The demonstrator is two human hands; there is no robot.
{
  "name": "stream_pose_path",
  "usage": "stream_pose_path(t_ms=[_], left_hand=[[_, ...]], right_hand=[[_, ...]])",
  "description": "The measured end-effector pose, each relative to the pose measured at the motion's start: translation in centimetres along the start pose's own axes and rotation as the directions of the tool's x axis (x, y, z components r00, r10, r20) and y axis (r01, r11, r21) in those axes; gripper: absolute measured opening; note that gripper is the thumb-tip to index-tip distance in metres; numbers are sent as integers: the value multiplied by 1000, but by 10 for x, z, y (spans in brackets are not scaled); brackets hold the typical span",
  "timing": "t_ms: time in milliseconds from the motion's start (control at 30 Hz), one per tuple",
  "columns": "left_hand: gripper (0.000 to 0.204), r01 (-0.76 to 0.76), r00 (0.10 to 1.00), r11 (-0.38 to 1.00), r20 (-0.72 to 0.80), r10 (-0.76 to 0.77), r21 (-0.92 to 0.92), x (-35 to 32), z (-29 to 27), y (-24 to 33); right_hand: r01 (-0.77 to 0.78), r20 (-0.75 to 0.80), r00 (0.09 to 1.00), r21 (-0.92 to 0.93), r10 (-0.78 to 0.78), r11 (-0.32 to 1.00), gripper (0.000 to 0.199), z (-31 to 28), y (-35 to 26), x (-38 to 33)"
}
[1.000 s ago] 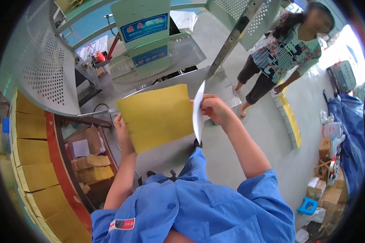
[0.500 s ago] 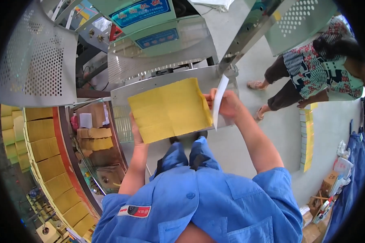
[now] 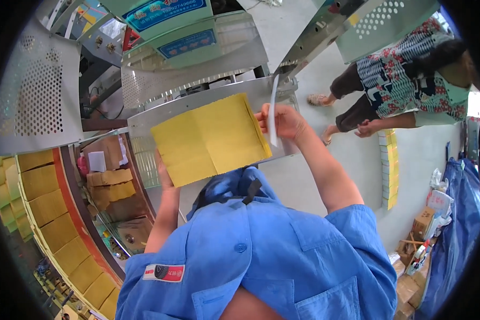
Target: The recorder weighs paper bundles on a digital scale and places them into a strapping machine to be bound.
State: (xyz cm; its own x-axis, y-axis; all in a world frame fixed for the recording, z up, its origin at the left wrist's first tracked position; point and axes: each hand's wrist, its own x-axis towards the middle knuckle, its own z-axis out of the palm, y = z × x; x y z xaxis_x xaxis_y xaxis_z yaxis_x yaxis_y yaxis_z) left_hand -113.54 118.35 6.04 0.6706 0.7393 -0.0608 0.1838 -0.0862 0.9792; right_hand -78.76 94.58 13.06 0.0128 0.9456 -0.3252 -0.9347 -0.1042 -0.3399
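Yellow stacks (image 3: pixel 48 206) line a red-edged bench (image 3: pixel 72 200) at left, while the grey floor (image 3: pixel 352 181) at right bears a row of yellow-topped bundles (image 3: pixel 390 170) and, farther over, piled cardboard boxes (image 3: pixel 423 221).

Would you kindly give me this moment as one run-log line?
left hand: holds yellow paper at left side | right hand: holds white strip | machine: ahead | co-worker: standing at right
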Motion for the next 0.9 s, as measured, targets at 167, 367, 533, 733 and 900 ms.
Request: stream_pose_path(t_ms=[167,367,533,733,900], left_hand=[[34,290,946,723,74,-316,-627,4,14,33],[35,110,994,969,16,-109,-221,-3,0,7],[36,233,968,895,5,-250,-380,2,8,44],[42,279,959,902,42,-282,-330,1,-4,47],[47,372,907,732,56,-418,-570,1,9,78]], right_hand=[[-18,-150,989,-113,1,993,29,-24,24,14],[-44,-303,953,-248,-34,968,50,10,27,13],[29,-468,837,-482,-285,876,63,11,41,10],[8,-467,696,-755,-546,656,57,20,61,10],[151,-232,624,-901,-746,407,52,-9,78,13]])
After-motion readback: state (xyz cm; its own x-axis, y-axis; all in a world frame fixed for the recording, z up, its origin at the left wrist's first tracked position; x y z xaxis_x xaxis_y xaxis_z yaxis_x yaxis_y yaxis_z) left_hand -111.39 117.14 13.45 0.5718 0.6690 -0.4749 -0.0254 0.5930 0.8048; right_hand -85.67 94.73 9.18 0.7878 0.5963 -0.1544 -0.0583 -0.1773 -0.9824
